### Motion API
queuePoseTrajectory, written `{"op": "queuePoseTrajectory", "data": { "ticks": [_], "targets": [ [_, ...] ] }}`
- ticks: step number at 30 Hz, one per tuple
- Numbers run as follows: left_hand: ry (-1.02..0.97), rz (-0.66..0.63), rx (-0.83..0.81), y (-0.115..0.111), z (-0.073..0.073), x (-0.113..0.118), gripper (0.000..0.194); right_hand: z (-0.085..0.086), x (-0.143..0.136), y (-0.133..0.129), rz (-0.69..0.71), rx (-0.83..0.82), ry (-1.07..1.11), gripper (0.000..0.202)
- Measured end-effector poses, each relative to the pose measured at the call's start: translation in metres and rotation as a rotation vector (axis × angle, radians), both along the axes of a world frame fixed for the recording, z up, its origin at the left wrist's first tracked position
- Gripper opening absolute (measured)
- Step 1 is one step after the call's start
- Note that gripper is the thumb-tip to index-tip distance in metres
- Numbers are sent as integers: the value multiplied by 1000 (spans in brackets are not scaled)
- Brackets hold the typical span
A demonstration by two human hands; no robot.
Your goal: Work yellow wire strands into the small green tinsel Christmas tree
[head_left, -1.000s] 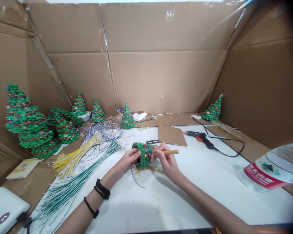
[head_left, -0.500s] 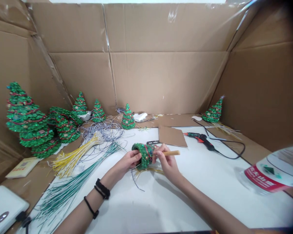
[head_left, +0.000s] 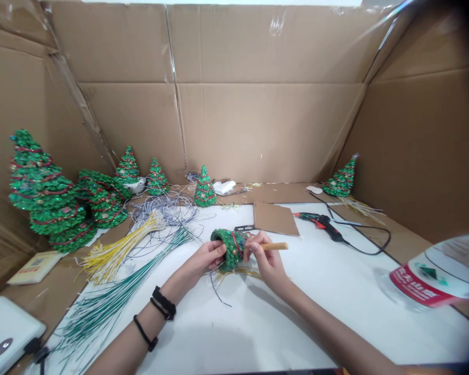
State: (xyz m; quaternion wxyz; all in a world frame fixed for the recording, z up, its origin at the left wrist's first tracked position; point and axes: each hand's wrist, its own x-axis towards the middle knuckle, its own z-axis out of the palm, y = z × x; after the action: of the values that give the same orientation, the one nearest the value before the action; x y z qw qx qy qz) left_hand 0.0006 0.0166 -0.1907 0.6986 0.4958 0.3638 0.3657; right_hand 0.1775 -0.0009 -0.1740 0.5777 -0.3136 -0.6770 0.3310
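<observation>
Head view: I see a small sequined Christmas tree [head_left: 231, 251] lying sideways between both hands over the middle of the white tabletop [head_left: 297, 323].

From my end, the left hand [head_left: 204, 256] grasps the tree's open base, thumb by the rim, while the right hand [head_left: 269, 256] pinches a tan stick [head_left: 277, 246] at its narrow end; I cannot tell whether the stick's hidden tip touches it. Just beyond lies a cardboard piece [head_left: 276, 219], with a glue gun [head_left: 322, 223] to its right. Yellow-tipped wires [head_left: 117, 250] and green wires [head_left: 128, 289] spread to the left; a clear plastic bottle [head_left: 422, 289] is near right.
</observation>
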Motion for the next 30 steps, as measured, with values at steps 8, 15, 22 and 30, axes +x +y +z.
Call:
{"op": "queuePoseTrajectory", "data": {
  "ticks": [8,15,22,30],
  "targets": [
    [-7,-15,15,1,-2,-1,43,-2,0,0,35,-2,15,28],
    [17,38,13,3,-2,0,45,-4,1,0,36,14,-23,28],
    [31,53,64,-2,4,1,44,-4,2,-1,30,7,-21,28],
    [56,106,82,-4,10,2,45,-4,3,-1,53,31,-32,27]
  ]
}}
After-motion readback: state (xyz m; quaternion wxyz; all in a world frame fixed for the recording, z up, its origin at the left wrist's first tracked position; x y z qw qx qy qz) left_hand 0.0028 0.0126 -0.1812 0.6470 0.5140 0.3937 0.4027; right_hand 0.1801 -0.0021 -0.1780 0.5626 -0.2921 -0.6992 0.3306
